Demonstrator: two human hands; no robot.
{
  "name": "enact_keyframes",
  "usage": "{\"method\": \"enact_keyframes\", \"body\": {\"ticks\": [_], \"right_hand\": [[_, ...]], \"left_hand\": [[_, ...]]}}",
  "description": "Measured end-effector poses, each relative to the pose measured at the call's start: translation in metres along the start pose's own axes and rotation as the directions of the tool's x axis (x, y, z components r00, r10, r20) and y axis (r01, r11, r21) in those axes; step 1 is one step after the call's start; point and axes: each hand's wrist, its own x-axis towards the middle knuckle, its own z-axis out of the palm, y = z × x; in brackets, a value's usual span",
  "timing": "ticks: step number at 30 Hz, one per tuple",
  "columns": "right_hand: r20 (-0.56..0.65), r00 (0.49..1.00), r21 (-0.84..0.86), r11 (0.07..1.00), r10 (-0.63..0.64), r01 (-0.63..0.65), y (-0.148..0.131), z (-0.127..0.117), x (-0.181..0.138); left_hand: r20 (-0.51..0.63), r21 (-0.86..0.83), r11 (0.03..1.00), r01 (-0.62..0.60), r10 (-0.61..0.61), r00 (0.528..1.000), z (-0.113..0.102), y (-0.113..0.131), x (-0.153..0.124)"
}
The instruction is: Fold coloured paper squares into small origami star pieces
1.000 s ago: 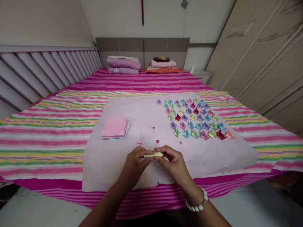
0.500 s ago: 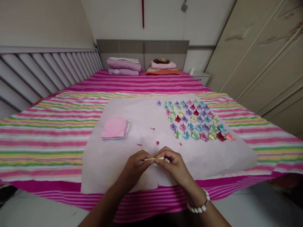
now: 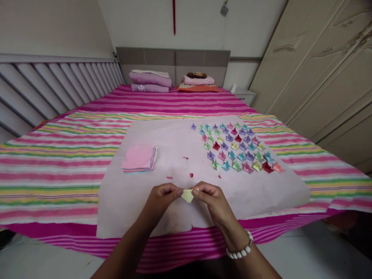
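Between my two hands is a small folded piece of pale yellow paper [image 3: 187, 196], its point hanging downward. My left hand [image 3: 163, 197] pinches its left corner between thumb and fingers. On the other side, my right hand [image 3: 209, 197] grips the right corner in the same way, and a white bracelet [image 3: 240, 252] circles that wrist. Both hands are held above the near part of a pale paper sheet [image 3: 139, 209]. Just beyond them lie a few red paper scraps [image 3: 191, 175].
A stack of square coloured papers [image 3: 138, 157], pink on top, sits at the left of the sheet. Several rows of small folded paper figures [image 3: 236, 166] cover its right side. Beneath is a bed with a striped cover [image 3: 58, 182]; folded bedding [image 3: 150, 79] lies by the headboard.
The yellow paper has turned from nearly edge-on to showing its flat face with the point down. My hands have moved slightly apart, toward its corners.
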Motion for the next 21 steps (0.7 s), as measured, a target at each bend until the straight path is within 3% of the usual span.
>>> {"method": "enact_keyframes", "body": {"ticks": [7, 13, 17, 21], "right_hand": [[-0.061, 0.992, -0.035, 0.994, -0.110, 0.108, 0.001, 0.002, 0.000], [-0.135, 0.988, 0.030, 0.996, -0.080, 0.085, 0.008, 0.009, -0.002], [-0.145, 0.988, 0.072, 0.995, -0.059, 0.070, 0.011, 0.012, -0.004], [-0.090, 0.995, 0.045, 0.998, -0.045, 0.049, 0.008, 0.012, -0.006]], "left_hand": [[-0.085, -0.108, 0.994, -0.006, -0.003, 0.996, 0.006, -0.004, 0.001], [0.067, -0.277, 0.960, 0.035, -0.017, 0.998, 0.021, -0.010, -0.006], [0.057, -0.323, 0.942, 0.094, -0.080, 0.995, 0.025, -0.015, -0.007], [0.060, -0.313, 0.947, 0.068, -0.052, 0.997, 0.018, -0.016, -0.003]]}}
